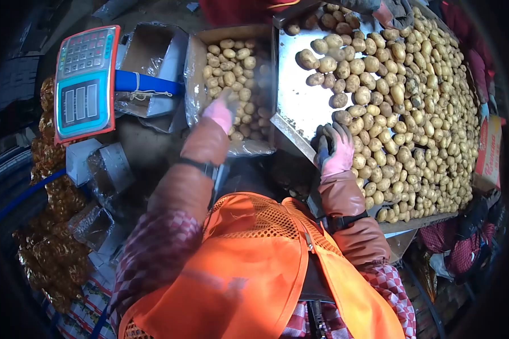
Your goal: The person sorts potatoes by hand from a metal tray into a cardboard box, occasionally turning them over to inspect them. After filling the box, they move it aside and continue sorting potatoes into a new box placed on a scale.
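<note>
My left hand [221, 111], in a glove with a pink cuff, is over the near left part of a plastic-lined cardboard box [195, 73]. Potatoes [230, 64] fill much of this box, and the hand touches or hovers just above them. Motion smears its fingers, so their grip does not show. At the near left edge of the metal sorting table [291, 121] rests my right hand [336, 148], gloved too, with dark fingers stretched out beside the loose potatoes [373, 127]. Nothing shows held in it.
Left of the box stands a scale display [85, 85] on a blue post [147, 83]. Empty lined cartons [110, 169] and orange net bags [54, 226] lie lower left. Another person's gloved hand [395, 14] is at the table's far side. A red carton [488, 150] stands right.
</note>
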A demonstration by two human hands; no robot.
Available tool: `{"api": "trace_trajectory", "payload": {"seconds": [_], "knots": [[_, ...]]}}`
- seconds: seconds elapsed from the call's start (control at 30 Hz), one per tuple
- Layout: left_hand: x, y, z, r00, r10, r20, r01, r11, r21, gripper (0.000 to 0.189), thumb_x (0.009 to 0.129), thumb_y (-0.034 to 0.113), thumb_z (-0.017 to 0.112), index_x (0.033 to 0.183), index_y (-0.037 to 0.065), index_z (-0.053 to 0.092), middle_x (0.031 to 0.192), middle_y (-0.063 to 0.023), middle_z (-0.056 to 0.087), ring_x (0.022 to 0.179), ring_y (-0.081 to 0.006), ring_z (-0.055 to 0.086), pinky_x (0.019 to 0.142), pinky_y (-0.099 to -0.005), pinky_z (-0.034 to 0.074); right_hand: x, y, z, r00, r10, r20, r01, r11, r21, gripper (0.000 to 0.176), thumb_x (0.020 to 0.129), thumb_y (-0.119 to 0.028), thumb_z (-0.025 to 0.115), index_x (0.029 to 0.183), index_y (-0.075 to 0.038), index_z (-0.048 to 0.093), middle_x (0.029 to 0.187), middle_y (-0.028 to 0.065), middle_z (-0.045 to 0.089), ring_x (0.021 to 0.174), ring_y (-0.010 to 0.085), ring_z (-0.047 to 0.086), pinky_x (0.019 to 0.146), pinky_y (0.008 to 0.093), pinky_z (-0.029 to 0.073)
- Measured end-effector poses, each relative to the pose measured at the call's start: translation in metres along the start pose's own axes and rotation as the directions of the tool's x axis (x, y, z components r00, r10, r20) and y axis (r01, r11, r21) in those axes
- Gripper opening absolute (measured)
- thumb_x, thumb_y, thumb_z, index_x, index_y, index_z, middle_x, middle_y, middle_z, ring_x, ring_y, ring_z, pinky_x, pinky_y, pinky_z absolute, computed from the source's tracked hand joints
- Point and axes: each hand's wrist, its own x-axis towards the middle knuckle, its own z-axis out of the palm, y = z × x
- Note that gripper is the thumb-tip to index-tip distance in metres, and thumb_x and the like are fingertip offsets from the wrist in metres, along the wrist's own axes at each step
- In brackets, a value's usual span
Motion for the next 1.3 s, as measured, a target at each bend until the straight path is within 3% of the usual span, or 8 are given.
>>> {"api": "trace_trajectory", "payload": {"seconds": [0.17,0.43,0.63,0.77,0.93,1.07,1.13,1.3], "knots": [[-0.108,0.046,0.019,0.316,0.935,0.161,-0.947,0.299,0.121,0.053,0.081,0.015,0.079,0.129,0.005,0.059,0.115,-0.0176,0.066,0.086,-0.0275,0.068,0.081,-0.0348,0.055,-0.002,0.005,0.004,1.0,-0.02,-0.013,0.019,1.0,-0.012,0.033,0.076,-0.007,0.067,0.108,-0.005,0.066,0.118,0.0156,0.063,0.119,0.0376,0.056,0.101,0.0478,0.044],[-0.094,-0.082,0.065,0.65,0.62,0.44,-0.611,0.083,0.787,0.089,0.065,0.053,0.081,0.134,0.006,0.049,0.137,-0.0156,0.046,0.138,-0.0371,0.031,0.115,-0.0607,0.016,-0.006,0.007,0.009,0.998,-0.029,-0.064,0.027,0.999,-0.023,0.026,0.079,-0.015,0.069,0.104,-0.007,0.066,0.116,0.0144,0.064,0.117,0.0377,0.056,0.102,0.0481,0.043],[-0.039,-0.079,0.037,0.593,0.392,0.703,-0.779,0.056,0.625,0.044,0.082,0.011,0.058,0.125,0.022,0.062,0.101,-0.0074,0.071,0.101,-0.0288,0.067,0.084,-0.0418,0.052,-0.006,0.008,0.008,0.997,-0.035,-0.07,0.036,0.999,0.002,0.031,0.077,-0.009,0.071,0.109,-0.008,0.068,0.118,0.0153,0.066,0.116,0.0366,0.058,0.102,0.0461,0.044],[-0.037,-0.118,-0.016,0.834,0.54,0.112,-0.529,0.728,0.435,0.031,0.085,0.007,0.056,0.112,0.012,0.069,0.103,-0.0105,0.071,0.098,-0.0296,0.066,0.088,-0.0418,0.051,-0.008,0.008,0.009,0.995,-0.037,-0.091,0.036,0.999,-0.009,0.029,0.077,-0.008,0.07,0.107,-0.007,0.068,0.117,0.0154,0.066,0.116,0.0365,0.058,0.102,0.0463,0.045],[-0.026,-0.111,-0.09,0.585,0.097,-0.806,-0.33,0.935,-0.127,0.039,0.094,0.025,0.063,0.123,-0.002,0.061,0.11,-0.0168,0.067,0.102,-0.0306,0.063,0.097,-0.0386,0.048,-0.008,0.007,0.008,0.997,-0.006,-0.071,0.006,1.0,0.002,0.027,0.077,-0.009,0.07,0.104,-0.008,0.068,0.117,0.0155,0.066,0.116,0.0364,0.058,0.101,0.0467,0.045],[-0.027,-0.054,-0.072,0.937,0.321,-0.138,-0.348,0.818,-0.457,0.053,0.105,0.041,0.034,0.126,0.001,0.061,0.12,-0.0123,0.063,0.11,-0.0225,0.06,0.096,-0.039,0.049,-0.008,0.007,0.008,0.997,0.012,-0.081,-0.015,0.999,-0.032,0.027,0.078,-0.01,0.07,0.105,-0.008,0.068,0.118,0.015,0.066,0.116,0.0357,0.057,0.101,0.0459,0.045],[-0.047,-0.051,-0.019,0.558,0.829,0.03,-0.644,0.411,0.645,0.028,0.095,0.019,0.051,0.114,0.004,0.065,0.112,-0.016,0.066,0.107,-0.032,0.064,0.092,-0.0411,0.051,-0.006,0.002,0.004,0.998,-0.013,-0.066,0.012,1.0,-0.028,0.029,0.078,-0.01,0.07,0.107,-0.008,0.067,0.118,0.0149,0.066,0.117,0.0354,0.057,0.101,0.0454,0.045],[-0.076,-0.075,0.079,0.416,0.772,0.481,-0.642,-0.125,0.756,0.04,0.086,0.022,0.063,0.125,0.02,0.057,0.107,-0.0111,0.062,0.116,-0.0305,0.057,0.108,-0.0523,0.034,-0.006,0.007,0.01,0.993,-0.011,-0.115,0.009,1.0,-0.014,0.02,0.078,-0.018,0.07,0.097,-0.01,0.069,0.114,0.0121,0.066,0.116,0.0364,0.057,0.099,0.0469,0.045]]}}
